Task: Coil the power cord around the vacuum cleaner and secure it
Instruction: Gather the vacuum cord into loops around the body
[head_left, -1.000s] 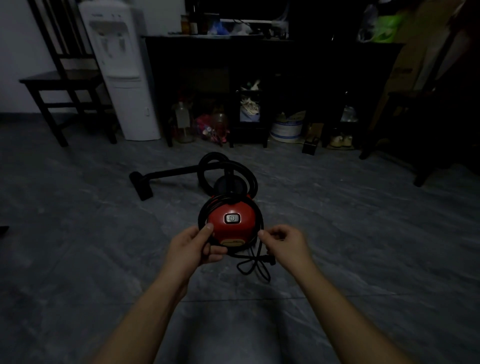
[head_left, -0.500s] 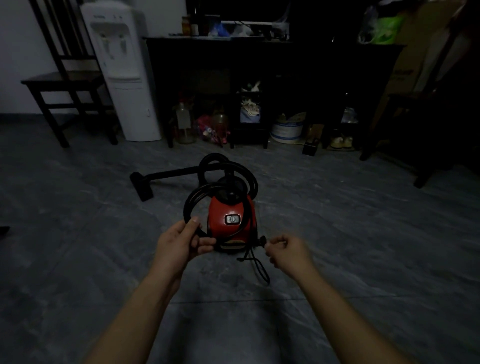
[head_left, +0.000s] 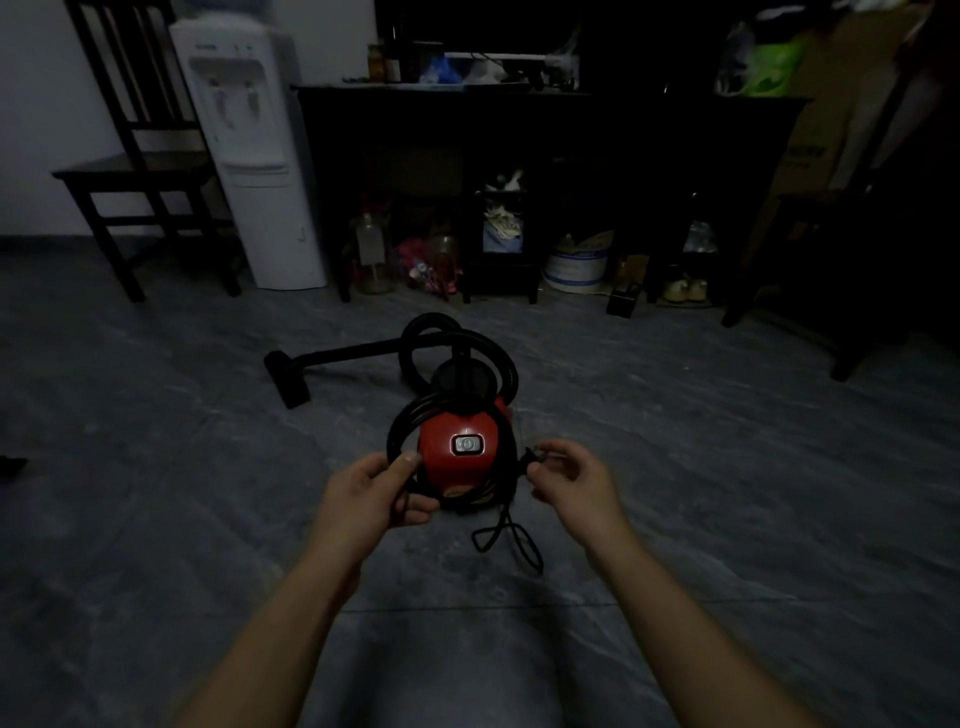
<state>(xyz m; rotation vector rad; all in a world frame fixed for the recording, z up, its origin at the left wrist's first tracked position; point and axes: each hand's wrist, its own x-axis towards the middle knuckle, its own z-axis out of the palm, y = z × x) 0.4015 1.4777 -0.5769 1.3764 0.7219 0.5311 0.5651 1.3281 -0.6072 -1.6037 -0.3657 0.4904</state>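
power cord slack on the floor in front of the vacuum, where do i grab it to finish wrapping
Probably the stretch of power cord rising off the floor to the vacuum cleaner, pinched from above on its right side. The loop beyond lies flat, harder to get under. The right hand is nearest but busy pinching the cord; the left hand holds the coil.

Grey tiled floor (head_left: 156, 519), red vacuum cleaner (head_left: 457, 462), chair (head_left: 140, 171)
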